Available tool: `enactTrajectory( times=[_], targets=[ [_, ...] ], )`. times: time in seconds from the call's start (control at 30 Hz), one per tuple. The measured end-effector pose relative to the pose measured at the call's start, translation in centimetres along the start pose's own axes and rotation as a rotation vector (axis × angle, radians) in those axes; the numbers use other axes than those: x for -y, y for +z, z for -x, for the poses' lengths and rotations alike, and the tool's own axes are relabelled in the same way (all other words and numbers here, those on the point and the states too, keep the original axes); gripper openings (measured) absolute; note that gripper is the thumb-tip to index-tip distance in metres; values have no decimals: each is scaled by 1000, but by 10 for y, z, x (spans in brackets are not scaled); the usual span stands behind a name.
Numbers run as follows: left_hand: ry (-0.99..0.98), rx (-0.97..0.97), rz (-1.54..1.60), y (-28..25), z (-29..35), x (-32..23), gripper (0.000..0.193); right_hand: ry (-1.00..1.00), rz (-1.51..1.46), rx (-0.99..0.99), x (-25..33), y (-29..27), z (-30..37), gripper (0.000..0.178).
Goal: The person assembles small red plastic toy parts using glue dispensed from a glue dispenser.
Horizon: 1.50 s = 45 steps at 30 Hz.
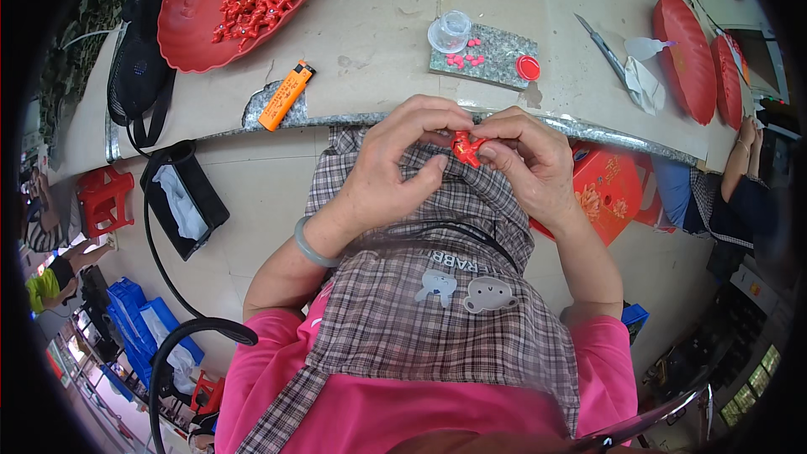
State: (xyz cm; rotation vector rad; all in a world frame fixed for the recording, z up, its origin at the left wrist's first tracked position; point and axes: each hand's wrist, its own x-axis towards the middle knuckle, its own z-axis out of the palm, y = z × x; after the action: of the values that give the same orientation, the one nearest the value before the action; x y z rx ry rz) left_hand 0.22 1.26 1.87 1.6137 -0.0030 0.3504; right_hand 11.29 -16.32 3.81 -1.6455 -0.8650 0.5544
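Observation:
In front of my apron, just below the table edge, a small glossy red figurine (465,150) is pinched between my hands. My right hand (531,160) grips its right side with thumb and fingertips. At its upper left, my left hand (399,155) curls its fingers against it, the thumb close to its side. More red figurines (256,2) lie heaped in a red scalloped tray (189,34) at the far left. Beyond my hands, a grey stone slab (496,74) carries pink pieces (465,60), a clear plastic cup (450,32) and a red cap (528,68).
An orange lighter (287,95) lies by the table's front edge. Rightward are a craft knife (602,49), a white-tipped bottle (646,48), crumpled tissue (644,86) and red trays (685,59). A black bin (187,202) and red stool (105,200) stand left; another person's arm (743,147) shows right.

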Motion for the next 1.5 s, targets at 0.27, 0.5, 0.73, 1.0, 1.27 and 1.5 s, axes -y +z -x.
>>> enactTrajectory(
  times=[0.27, 0.5, 0.73, 1.0, 1.27, 1.5],
  targets=[
    [-178, 15, 326, -2, 1, 8, 27, -108, 123, 7, 3, 0, -5, 23],
    [-305, 44, 612, -7, 0, 15, 23, -33, 74, -38, 9, -4, -11, 26],
    [-332, 3, 735, -9, 2, 8, 40, -230, 328, -51, 31, -34, -44, 18],
    [-345, 81, 766, -18, 6, 12, 37, -96, 341, -5, 24, -48, -134, 14],
    [-358, 17, 938, -23, 2, 11, 34, -444, 662, 201, -6, -12, -215, 15],
    [-408, 0, 870, -32, 2, 4, 30, -514, 883, 284, -13, 12, -240, 11]
  ],
)
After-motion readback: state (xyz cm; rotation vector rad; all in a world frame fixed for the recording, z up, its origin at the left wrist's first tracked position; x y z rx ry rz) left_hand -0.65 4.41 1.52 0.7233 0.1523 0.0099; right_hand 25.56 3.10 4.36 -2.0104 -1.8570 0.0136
